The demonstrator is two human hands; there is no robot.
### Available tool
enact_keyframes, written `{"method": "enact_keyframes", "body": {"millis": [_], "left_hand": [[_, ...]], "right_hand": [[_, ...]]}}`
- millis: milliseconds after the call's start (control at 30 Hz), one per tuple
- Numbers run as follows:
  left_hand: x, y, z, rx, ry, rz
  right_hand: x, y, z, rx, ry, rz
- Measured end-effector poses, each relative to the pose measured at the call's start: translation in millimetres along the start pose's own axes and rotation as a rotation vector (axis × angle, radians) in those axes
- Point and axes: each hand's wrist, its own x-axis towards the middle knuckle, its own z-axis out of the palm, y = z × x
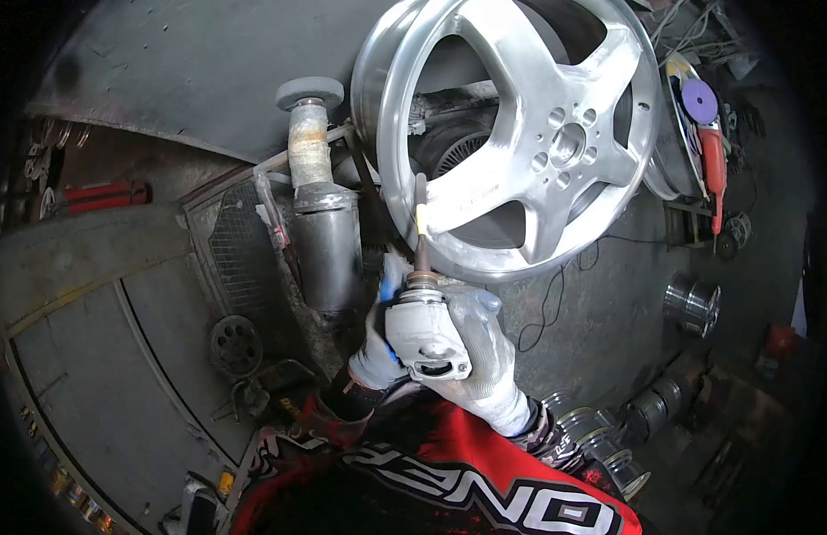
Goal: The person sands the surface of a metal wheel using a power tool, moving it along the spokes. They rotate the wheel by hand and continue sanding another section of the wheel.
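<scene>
Both my hands wear whitish, dusty work gloves and are closed around a power grinder with a pale, worn gear housing. My left hand grips its left side, partly hidden behind the housing. My right hand wraps the right side, thumb near the neck. A slim tapered attachment points away from me, its narrow grey end overlapping the lower left rim and spoke of a silver alloy wheel. The wheel stands tilted in front of me, its wide spokes bright, with bolt holes around the hub.
Left of the wheel stands a grey motor housing with a round grinding wheel on its shaft. A red polisher with a purple pad is at the right. More rims lie on the floor, and a black cable trails there.
</scene>
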Motion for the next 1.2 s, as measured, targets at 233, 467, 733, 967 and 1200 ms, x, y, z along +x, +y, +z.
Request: {"method": "enact_keyframes", "body": {"millis": [233, 467, 733, 967, 1200], "left_hand": [[-3, -6, -9, -0.053, 0.053, 0.022], [3, 2, -23, 0.045, 0.048, 0.063], [-23, -27, -50, -0.207, 0.155, -0.022], [-6, -12, -30, -0.007, -0.01, 0.027], [0, -25, -30, -0.081, 0.073, 0.29]], "right_hand": [[-3, -7, -9, 0.048, -0.023, -0.009], [5, 0, -3, 0.015, 0.022, -0.021], [-16, -4, -4, 0.118, -0.026, -0.08], [-3, 2, -3, 0.093, 0.006, -0.073], [-6, 2, -9, 0.095, -0.029, -0.035]]}}
